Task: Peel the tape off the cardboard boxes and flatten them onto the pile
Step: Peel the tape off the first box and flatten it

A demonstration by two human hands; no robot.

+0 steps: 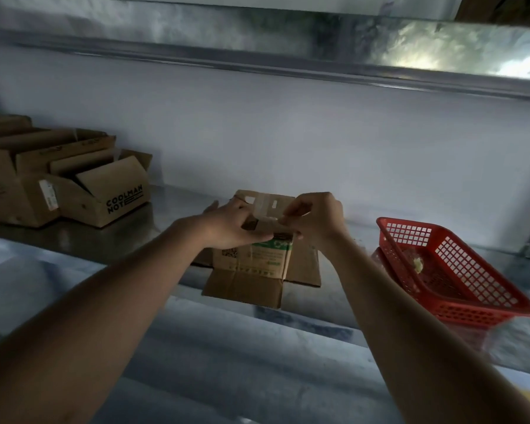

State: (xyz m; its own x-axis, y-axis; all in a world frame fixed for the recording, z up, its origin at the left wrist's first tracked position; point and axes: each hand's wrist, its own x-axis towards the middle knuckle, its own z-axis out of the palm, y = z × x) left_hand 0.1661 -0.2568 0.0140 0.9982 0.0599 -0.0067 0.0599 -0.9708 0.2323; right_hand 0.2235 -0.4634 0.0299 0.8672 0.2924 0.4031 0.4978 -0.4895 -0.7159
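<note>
A small brown cardboard box (251,258) with green print stands in the middle of the steel shelf, its flaps spread open. My left hand (230,223) grips the top edge of the box. My right hand (314,220) pinches a strip of clear tape (265,209) that runs up from the box top between both hands. Under the box lies flat cardboard (303,267).
A group of open cardboard boxes (58,175), one printed COOLMAN NOT, stands at the back left. A red plastic basket (450,264) with a small crumpled scrap inside sits at the right. A metal shelf (318,53) runs overhead; a white wall is behind.
</note>
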